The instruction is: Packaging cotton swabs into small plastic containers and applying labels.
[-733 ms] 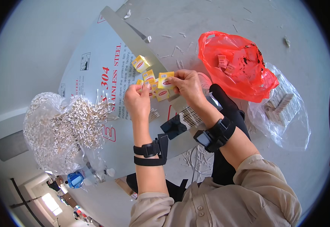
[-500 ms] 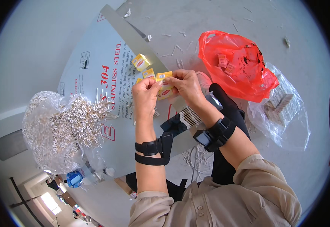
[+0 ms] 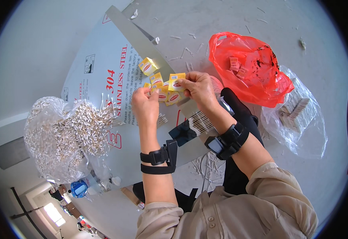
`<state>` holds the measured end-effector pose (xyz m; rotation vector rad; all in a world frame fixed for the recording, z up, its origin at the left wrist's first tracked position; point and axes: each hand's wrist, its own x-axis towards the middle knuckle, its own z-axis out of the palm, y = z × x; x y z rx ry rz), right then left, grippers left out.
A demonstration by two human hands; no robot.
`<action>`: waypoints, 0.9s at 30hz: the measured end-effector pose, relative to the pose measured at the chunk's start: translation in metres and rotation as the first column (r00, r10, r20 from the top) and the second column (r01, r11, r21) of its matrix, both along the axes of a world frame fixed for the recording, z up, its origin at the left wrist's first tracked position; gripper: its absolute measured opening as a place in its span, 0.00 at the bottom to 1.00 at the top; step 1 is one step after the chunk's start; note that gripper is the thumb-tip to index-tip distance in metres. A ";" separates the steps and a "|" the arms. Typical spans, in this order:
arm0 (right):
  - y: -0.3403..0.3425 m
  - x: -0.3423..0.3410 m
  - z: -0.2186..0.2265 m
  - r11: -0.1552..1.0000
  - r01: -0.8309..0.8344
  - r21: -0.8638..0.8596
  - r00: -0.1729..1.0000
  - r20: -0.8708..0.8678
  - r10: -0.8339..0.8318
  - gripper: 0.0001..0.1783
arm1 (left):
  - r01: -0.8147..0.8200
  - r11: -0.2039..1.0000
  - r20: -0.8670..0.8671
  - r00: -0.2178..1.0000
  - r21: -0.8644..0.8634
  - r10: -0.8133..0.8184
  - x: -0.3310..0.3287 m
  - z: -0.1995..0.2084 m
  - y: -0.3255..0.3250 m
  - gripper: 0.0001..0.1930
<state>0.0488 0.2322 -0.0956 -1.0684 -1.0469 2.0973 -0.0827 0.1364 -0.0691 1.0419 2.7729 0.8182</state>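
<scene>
Between the thumb and fingers of my right hand (image 3: 200,88) is a small yellow and white box (image 3: 176,81), held above other boxes of its kind. My left hand (image 3: 145,105) is beside the pile, its thumb and forefinger apart and the other fingers curled. Several yellow boxes (image 3: 157,79) lie under and beyond my hands on the film-covered steel sheet (image 3: 94,75). The farthest yellow box (image 3: 148,66) is near the sheet's edge. Close to my right wrist, a row of cotton swabs (image 3: 200,122) rests on a dark, shiny piece.
A clear bag (image 3: 42,131) spills a heap of loose cotton swabs (image 3: 90,123) at left. To the right, an open red plastic bag (image 3: 237,47) contains small red boxes (image 3: 237,67). Beside it, a clear bag (image 3: 313,127) holds white bundles. Loose swabs litter the grey floor.
My left hand has let go of the yellow box and moved left. My right hand keeps that box, and more of the boxes beneath now show.
</scene>
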 end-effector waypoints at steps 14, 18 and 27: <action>0.000 0.002 0.001 0.999 -0.032 -0.018 0.999 -0.041 0.032 0.06 | -0.185 0.929 0.795 0.585 0.320 -0.158 0.023 0.014 0.017 0.07; 0.001 0.002 -0.001 1.000 -0.014 -0.007 0.999 -0.040 0.014 0.05 | -0.164 0.925 0.801 0.566 0.342 -0.196 0.015 0.012 0.011 0.08; 0.002 0.001 -0.006 0.998 -0.013 -0.054 0.997 -0.083 0.009 0.05 | -0.208 0.891 0.824 0.505 0.403 -0.255 0.015 0.012 0.010 0.11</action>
